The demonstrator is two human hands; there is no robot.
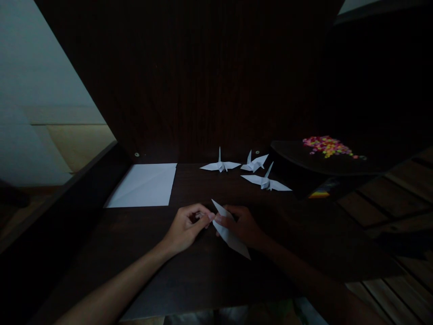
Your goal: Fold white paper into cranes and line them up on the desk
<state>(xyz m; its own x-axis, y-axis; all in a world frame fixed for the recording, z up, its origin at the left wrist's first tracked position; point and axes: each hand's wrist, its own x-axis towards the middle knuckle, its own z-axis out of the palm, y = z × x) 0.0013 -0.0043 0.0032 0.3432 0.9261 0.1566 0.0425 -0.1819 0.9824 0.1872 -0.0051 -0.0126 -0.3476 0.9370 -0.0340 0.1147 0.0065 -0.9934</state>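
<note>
Bare forearms (135, 273) of mine reach in from the bottom edge over a dark wooden table (189, 289). At far left is a pale wall (40, 58), outside the table's raised side. On the tabletop, toward the back left, a white sheet (144, 185) lies flat with a diagonal crease across it. Next comes my left hand (186, 229), thumb and forefinger pinched together on the left edge of a folded white paper (237, 243); my fingertips hide exactly which bit they have. That paper is held between my hands at the table's middle, its long points slanting from upper left to lower right. My right hand (248, 225) grips it firmly, thumb across the face and fingers behind. Beyond my hands stand three white paper cranes (220, 166), wings spread, one by itself and two close together further right. Past them, a dark rounded shelf (338, 166) bears a heap of small, bright pieces (328, 146), with wooden slats (395, 205) below.
</note>
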